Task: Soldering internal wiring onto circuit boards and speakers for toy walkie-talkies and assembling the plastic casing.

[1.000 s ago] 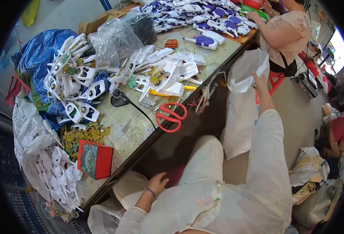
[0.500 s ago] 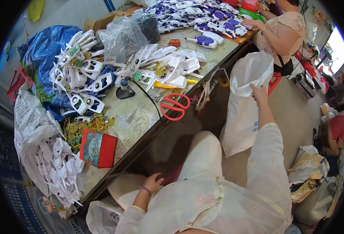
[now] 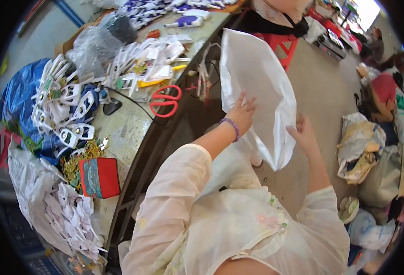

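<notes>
A tall white sack (image 3: 261,73) gapes wide in front of me, its mouth tilted toward my body. My left hand (image 3: 241,113), with a purple bead bracelet at the wrist, reaches over the near left rim. Its fingers are spread at the opening and hold nothing. At the right rim is my right hand (image 3: 304,132), its thumb over the edge and its fingers curled on the outer side. Slight blur softens that grip. The sack's lower part is hidden behind its rim and my clothing.
On the worktable (image 3: 124,119) at left lie red-handled scissors (image 3: 165,101), a red box (image 3: 100,178), piled white plastic housings (image 3: 64,101) and wired parts (image 3: 80,156). A red stool (image 3: 282,48) stands beyond the sack. Filled bags (image 3: 360,146) line the right side.
My left hand has risen from my lap to the sack's mouth. The sack has come nearer and opened wider, and my right hand has moved closer to me. My view has shifted right.
</notes>
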The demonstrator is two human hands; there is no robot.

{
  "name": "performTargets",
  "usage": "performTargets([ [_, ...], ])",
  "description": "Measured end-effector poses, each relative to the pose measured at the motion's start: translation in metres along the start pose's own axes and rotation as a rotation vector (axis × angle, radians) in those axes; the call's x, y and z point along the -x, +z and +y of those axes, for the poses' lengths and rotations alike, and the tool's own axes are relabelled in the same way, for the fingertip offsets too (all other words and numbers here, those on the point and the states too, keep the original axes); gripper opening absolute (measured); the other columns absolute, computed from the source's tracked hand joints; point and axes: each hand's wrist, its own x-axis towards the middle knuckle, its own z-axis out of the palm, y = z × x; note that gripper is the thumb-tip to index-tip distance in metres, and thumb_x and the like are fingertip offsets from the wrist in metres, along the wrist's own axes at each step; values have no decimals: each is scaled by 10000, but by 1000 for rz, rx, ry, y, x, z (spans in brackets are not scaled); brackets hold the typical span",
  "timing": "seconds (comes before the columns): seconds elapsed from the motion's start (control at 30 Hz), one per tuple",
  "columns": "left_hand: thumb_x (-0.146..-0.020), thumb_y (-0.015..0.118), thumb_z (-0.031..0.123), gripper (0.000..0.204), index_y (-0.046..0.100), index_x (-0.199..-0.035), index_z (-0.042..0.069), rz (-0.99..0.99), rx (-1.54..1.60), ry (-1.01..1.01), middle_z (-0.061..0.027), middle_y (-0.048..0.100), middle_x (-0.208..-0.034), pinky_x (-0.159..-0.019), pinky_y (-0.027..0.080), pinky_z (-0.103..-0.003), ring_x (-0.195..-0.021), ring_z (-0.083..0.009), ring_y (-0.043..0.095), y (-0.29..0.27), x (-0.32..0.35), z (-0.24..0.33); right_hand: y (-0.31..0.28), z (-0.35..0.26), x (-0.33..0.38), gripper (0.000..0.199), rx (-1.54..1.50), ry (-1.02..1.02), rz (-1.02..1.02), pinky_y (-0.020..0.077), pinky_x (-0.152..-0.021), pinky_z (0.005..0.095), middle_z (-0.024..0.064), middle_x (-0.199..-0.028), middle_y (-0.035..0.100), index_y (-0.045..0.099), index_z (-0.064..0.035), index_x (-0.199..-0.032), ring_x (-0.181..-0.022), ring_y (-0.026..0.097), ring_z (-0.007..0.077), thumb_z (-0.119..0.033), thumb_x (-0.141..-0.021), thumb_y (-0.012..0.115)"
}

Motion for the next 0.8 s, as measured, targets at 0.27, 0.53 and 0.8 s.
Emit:
performTargets([
  [0.27, -816, 506, 169, 160, 661, -859, 168, -310, 196, 110, -20, 635, -796, -1009, 342, -442, -890, -214, 621, 36, 22, 31, -148, 104, -139, 296, 718, 242, 501, 491, -734, 477, 268, -918, 626, 649, -9, -947, -868, 613, 427, -220, -781, 524],
  [0.53, -786, 525, 154, 275, 603, -1047, 119, 497, -17, -349, -111, 518, -1200, -1048, 266, -495, -1236, -310, 395, 20, -48, -106, -140, -42, -95, 518, -60, 103, 299, 474, -581, 305, 46, -979, 614, 416, -114, -1341, -767, 587, 171, -191, -840, 524],
  [0.8, -745, 549, 34, 657, 365, -1367, 137, 728, 728, -607, -222, 289, -1406, -1069, 250, -492, -1319, -406, 260, 39, -39, -37, -44, -50, -248, 315, -1098, 70, 376, 549, -751, 376, 134, -1049, 593, 494, -21, -1149, -893, 619, 266, -243, -947, 395],
])
